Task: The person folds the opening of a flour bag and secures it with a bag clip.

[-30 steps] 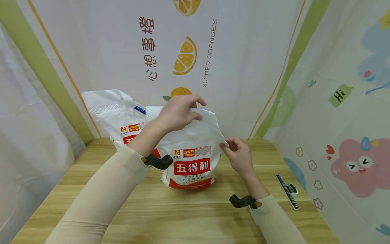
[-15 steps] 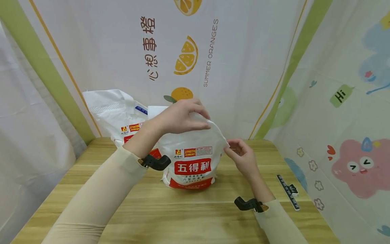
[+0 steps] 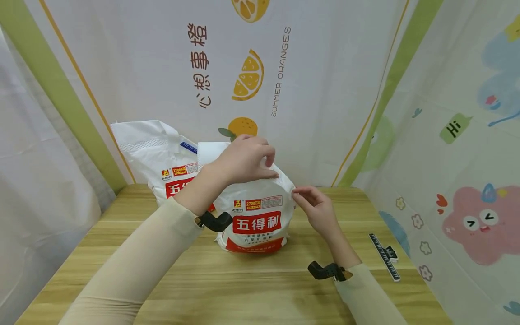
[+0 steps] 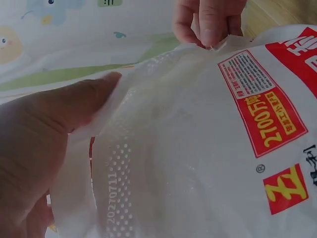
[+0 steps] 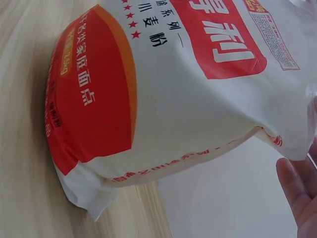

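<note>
A white and red flour bag [image 3: 257, 225] stands upright on the wooden table. My left hand [image 3: 248, 160] holds its top edge, reaching across the bag's face from the left. In the left wrist view, the left thumb [image 4: 96, 94] lies against the white top strip, with fingers partly hidden behind it. At the top right corner my right hand [image 3: 317, 210] pinches the bag's edge between thumb and fingertips. The bag's right side and base [image 5: 91, 196] show in the right wrist view. Small bright gaps show along the upper strip near the left hand.
A second flour bag [image 3: 156, 155] leans behind on the left, partly covered by the left arm, with a blue clip [image 3: 188, 146] near its top. One black and white clip [image 3: 383, 257] lies at the table's right [image 3: 357, 289]. Curtains surround the table.
The right hand went right with the bag's corner, then came back left. The left hand shifted along the top edge and sits slightly lower. More of the dotted strip shows at the right.
</note>
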`<move>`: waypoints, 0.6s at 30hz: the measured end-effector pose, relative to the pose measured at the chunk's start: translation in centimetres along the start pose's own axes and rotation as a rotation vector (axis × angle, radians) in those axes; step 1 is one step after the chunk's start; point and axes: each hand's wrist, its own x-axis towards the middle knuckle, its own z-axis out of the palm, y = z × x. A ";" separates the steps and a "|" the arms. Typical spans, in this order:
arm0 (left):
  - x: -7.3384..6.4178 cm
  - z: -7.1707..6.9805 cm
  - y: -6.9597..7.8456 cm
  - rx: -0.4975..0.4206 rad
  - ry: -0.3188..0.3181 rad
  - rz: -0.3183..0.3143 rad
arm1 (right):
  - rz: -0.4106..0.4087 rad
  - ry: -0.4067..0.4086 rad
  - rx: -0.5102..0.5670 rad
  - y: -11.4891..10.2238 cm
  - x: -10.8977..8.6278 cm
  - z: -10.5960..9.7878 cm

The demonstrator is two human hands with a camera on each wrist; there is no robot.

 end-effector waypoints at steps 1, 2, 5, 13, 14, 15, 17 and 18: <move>0.0 0.0 0.0 0.013 -0.009 -0.005 | -0.005 0.003 0.000 0.0 0.1 0.1; 0.0 0.0 -0.1 0.018 -0.018 -0.011 | -0.007 0.007 -0.003 0.0 0.2 0.2; -0.2 0.1 -0.2 0.008 -0.039 -0.020 | -0.005 0.017 -0.021 -0.2 0.5 0.4; -0.4 0.7 -0.7 -0.036 -0.010 0.038 | 0.011 0.037 -0.084 -0.4 0.8 0.8; -0.5 0.7 -0.7 -0.038 -0.004 0.043 | 0.005 0.040 -0.091 -0.4 0.8 0.8; -0.5 0.8 -0.7 -0.040 0.004 0.048 | -0.002 0.045 -0.099 -0.4 0.8 0.8; -0.7 1.0 -0.8 -0.041 0.022 0.061 | -0.021 0.054 -0.109 -0.4 0.8 0.9; -0.7 1.1 -0.8 -0.036 0.030 0.069 | -0.033 0.059 -0.113 -0.3 0.8 0.9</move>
